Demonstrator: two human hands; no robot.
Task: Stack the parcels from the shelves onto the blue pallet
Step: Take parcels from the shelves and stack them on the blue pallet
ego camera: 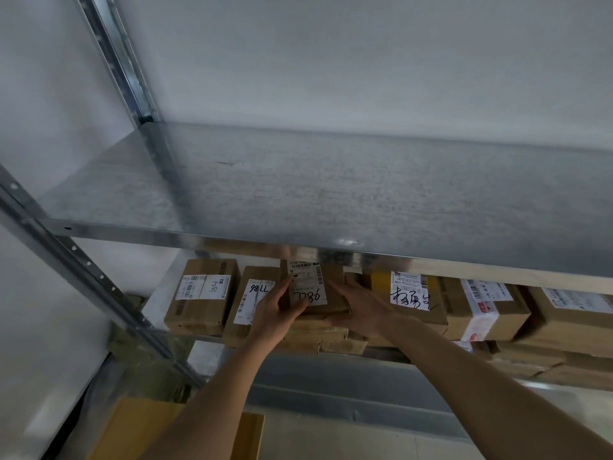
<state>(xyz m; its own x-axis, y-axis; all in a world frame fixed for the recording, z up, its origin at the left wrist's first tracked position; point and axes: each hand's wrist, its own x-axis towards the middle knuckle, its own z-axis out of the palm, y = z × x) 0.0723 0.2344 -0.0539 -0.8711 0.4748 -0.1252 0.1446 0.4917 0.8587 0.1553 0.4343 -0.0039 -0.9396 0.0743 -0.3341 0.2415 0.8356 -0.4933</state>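
Pick-up step: left hand (282, 310) and right hand (356, 312) clasp the small brown cardboard parcel (318, 290) between them; next, draw it clear.

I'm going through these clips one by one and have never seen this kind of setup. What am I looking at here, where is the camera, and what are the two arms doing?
There is no machine here. A person wears a wide-angle camera on the head, so the single picture looks forward and down along their own bare arms. In front stands a metal rack: the upper shelf is seen from above, and the shelf under it carries a row of cardboard parcels with white labels. The left hand and right hand grip one small labelled parcel from either side, near the middle of the row. A neighbouring parcel sits at the left end. The blue pallet is not in view.
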